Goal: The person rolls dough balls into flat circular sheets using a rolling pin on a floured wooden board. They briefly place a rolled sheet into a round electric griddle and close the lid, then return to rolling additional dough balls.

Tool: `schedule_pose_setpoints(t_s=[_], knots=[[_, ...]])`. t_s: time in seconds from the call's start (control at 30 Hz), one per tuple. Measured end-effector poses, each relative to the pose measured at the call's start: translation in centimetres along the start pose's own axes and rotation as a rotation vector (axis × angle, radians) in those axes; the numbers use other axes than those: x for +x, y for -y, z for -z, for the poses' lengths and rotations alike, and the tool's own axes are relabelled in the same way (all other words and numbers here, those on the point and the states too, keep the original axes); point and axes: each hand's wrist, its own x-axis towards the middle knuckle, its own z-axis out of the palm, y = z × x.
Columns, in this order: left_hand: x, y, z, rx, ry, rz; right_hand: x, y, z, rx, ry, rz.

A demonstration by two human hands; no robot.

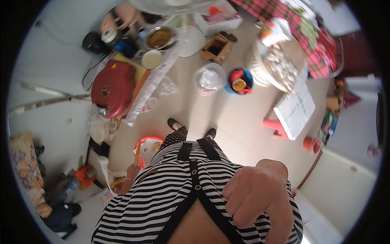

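Observation:
Low on the left, my left hand [132, 173], with a pale band at its wrist, grips a slim wooden stick [138, 154] that points upward. Behind the stick is a red-rimmed basin [147, 138] with whitish and brown contents, partly hidden by my striped top [170, 183]. My right hand [259, 193] is raised close to the camera, before the right side of my top. Its fingers are curled, and nothing shows in them; their undersides are hidden. Past my left hand lies a printed bag [117, 180] with something yellow in it.
A red round appliance [113, 88] sits on a low surface at left, near a metal bowl of brown food [159, 37] and a pale bowl [152, 59]. A fan base [190, 41], a blue bucket [227, 89] and a red stool [275, 125] under a white board [295, 111] stand ahead.

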Motion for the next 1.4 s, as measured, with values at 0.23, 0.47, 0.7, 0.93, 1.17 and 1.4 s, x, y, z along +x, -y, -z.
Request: schedule_pose_setpoints(t_s=[0.23, 0.47, 0.7, 0.93, 1.17, 1.4], knots=[[4.9, -11.1, -2.5, 0.34, 0.1, -0.355, -13.1, 13.3, -5.6, -0.248, -0.199, 0.098], [10.7, -26.1, -5.4, 0.523, 0.236, -0.545, -19.2, 16.5, -12.3, -0.543, -0.436, 0.497], [11.2, -39.5, -5.9, 0.508, 0.262, -0.681, -19.5, 19.5, -15.9, -0.779, -0.555, 0.441], [12.2, -49.6, -6.6, 0.59, 0.301, -0.676, -19.9, 22.1, -17.1, -0.885, -0.648, 0.41], [11.9, -59.2, -12.9, 0.852, 0.322, -1.034, -24.9, 21.5, -20.2, -1.157, -0.858, 0.569], [5.9, -68.7, -23.4, 0.944, 0.35, -1.189, -35.9, 27.0, -24.1, -1.295, -0.865, 0.679]])
